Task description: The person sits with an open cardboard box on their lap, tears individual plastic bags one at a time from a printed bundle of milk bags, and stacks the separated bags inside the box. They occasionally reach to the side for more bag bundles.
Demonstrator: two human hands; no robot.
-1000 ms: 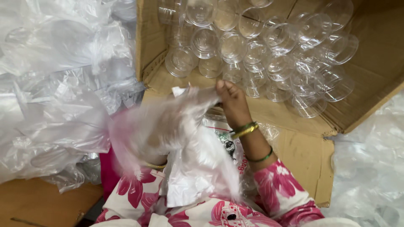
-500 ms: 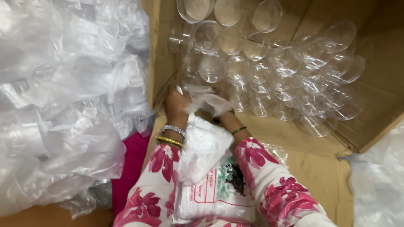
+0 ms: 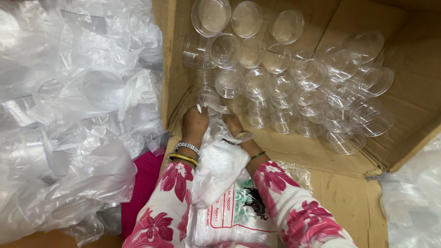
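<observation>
Thin clear plastic bag (image 3: 219,138) right there at the mouth of the cardboard box (image 3: 415,98), bunched up and pinched between both hands, its loose white end trailing back over the printed packet (image 3: 239,216) on the lap! Left hand (image 3: 195,123) sat at the box's near-left corner, fingers curled tight into the top of the bag, silver and gold bangles (image 3: 183,154) at the wrist. Right hand (image 3: 235,127) was just beside it, touching the same bag, fingers closed narrow on the film, a thin green band on that wrist. Both arms wore floral sleeves (image 3: 294,211), pink on white, reaching in from the box's open near side.

Inside the box, beyond the hands, lay a crowd of clear round plastic containers (image 3: 285,82), some upright, some tipped on their sides, the nearest ones just past the fingertips. Left of the box, a big heap of crumpled clear plastic bags (image 3: 69,115) was pressed right up against its flap. A strip of bright pink cloth (image 3: 140,183) showed between that heap and the left sleeve
</observation>
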